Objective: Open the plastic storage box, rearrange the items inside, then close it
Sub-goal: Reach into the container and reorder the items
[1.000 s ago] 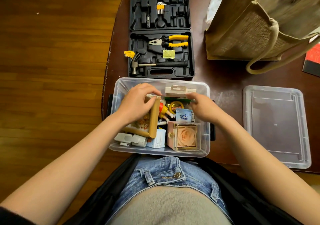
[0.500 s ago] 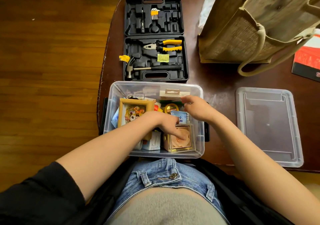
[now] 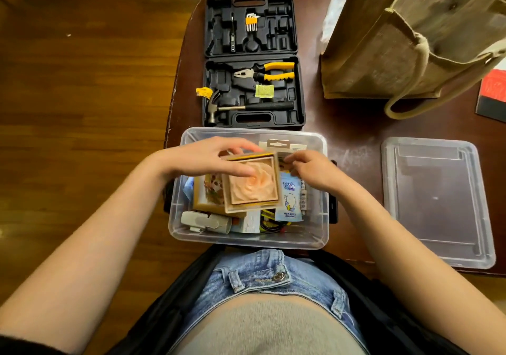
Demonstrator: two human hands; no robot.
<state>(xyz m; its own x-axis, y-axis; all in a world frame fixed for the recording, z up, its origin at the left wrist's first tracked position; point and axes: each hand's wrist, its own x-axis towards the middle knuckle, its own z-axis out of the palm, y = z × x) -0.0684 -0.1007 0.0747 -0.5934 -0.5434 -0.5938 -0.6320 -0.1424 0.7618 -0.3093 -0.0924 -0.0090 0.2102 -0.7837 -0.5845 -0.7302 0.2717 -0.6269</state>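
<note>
Plastic storage box (image 3: pixel 247 238) sits open at the near edge of the counter (image 3: pixel 353 124), its clear lid (image 3: pixel 438 204) lying flat on the counter to the right, well apart. Left hand (image 3: pixel 208 157) holds the rose box (image 3: pixel 252 183) above the storage box: thumb across its top face, fingers (image 3: pixel 238 146) curled over the far edge. Right hand (image 3: pixel 312 168) is at the rose box's right far corner, fingers curled and pinching something there; can't tell if it's the rose box edge or the carded pack (image 3: pixel 279 145) behind. Under the rose box: a picture frame (image 3: pixel 208 193); blue wipes pouch (image 3: pixel 290 198) just right of it. Open black tool case (image 3: pixel 253 59) touches the far side, jute bag (image 3: pixel 405 37) far right.
</note>
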